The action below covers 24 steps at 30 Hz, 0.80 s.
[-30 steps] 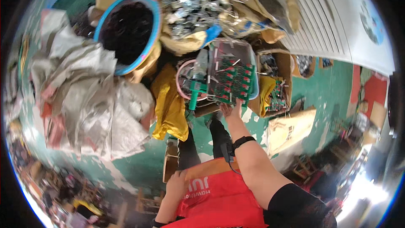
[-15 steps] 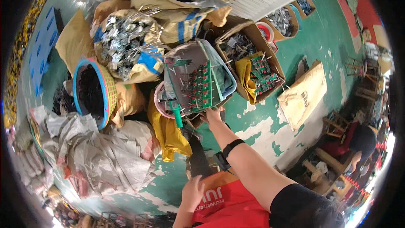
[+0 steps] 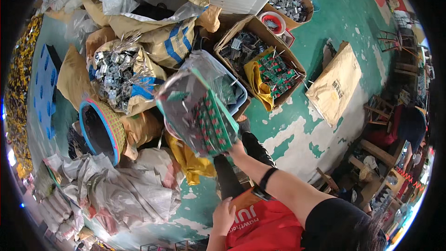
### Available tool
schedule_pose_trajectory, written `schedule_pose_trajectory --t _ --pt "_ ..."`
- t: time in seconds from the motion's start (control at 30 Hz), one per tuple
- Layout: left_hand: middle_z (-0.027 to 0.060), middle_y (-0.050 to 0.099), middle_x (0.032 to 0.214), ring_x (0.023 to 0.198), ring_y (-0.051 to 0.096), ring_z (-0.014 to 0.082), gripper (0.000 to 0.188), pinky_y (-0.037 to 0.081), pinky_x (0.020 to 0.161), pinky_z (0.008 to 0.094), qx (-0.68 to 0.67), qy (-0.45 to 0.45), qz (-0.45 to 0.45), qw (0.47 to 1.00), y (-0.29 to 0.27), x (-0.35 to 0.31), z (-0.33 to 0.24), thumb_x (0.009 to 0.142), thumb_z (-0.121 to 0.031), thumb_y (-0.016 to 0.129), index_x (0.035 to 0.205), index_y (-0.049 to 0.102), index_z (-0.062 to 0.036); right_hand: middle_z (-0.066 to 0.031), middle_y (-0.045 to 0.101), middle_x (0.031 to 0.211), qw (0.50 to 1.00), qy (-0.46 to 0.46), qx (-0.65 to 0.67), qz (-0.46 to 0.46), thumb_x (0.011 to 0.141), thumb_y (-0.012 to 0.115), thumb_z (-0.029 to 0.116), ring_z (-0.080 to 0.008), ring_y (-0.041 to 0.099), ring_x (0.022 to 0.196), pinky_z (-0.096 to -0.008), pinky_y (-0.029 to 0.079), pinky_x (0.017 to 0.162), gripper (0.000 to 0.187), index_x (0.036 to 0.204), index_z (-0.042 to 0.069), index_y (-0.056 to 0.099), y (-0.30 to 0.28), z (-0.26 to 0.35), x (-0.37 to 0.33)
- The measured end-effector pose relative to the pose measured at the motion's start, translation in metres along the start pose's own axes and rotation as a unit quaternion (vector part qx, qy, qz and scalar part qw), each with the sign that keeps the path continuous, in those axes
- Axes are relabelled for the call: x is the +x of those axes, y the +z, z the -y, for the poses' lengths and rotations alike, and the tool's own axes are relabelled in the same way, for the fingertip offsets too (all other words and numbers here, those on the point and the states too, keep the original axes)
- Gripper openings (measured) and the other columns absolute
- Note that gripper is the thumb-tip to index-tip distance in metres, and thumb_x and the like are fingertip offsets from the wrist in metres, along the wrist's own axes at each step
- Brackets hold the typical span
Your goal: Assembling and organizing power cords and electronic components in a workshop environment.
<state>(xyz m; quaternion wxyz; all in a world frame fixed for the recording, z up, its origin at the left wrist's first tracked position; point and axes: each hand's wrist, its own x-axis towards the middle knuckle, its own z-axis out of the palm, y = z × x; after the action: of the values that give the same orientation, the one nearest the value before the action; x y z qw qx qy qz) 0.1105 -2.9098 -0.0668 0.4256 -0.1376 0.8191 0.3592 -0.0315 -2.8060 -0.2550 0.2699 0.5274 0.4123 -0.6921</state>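
Note:
A shallow tray with a greenish rim is tilted and blurred by motion. Green circuit boards with red parts lie in it in rows. My right hand is closed on its near right corner; the fingers are partly hidden by the rim. My left hand is low, beside the edge of the red apron. Its fingers look stretched out, and nothing shows in them. Behind the tray stands a pale blue bin lined with clear plastic.
A cardboard box of metal parts and boards stands right of the bin. Left are a sack of metal pieces, a blue-rimmed basket and crumpled white sacks. A flat paper sack lies on the floor. A person is far right.
The tray of circuit boards has come off the bin, moved nearer and tilted, with my right hand on it. My left hand has shifted slightly right. The view has shifted too.

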Motion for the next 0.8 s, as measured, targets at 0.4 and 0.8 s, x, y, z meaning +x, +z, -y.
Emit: schedule_pose_trajectory --t 0.4,0.8 --pt "0.0143 0.062 0.094 0.088 0.059 0.0316 0.025 0.047 0.075 0.0426 0.038 0.075 0.195 0.977 0.017 -0.023 -0.014 0.079 -0.025 0.06 0.097 0.061 -0.0075 -0.0052 0.062 0.098 0.97 0.119 -0.204 0.051 0.087 0.054 0.013 -0.0184 0.063 0.081 -0.0334 0.053 0.059 0.026 0.113 0.011 0.053 -0.168 0.062 -0.107" --pt "0.0172 0.061 0.094 0.087 0.059 0.035 0.03 0.047 0.072 0.0442 -0.036 0.035 -0.02 0.999 0.004 0.008 -0.053 0.081 -0.021 0.056 0.108 0.056 -0.0086 -0.0138 0.055 0.113 0.976 -0.079 0.195 0.05 0.085 0.043 0.004 -0.0267 0.057 0.1 -0.0371 0.053 0.081 0.029 0.114 0.0 0.047 -0.097 0.201 0.02"
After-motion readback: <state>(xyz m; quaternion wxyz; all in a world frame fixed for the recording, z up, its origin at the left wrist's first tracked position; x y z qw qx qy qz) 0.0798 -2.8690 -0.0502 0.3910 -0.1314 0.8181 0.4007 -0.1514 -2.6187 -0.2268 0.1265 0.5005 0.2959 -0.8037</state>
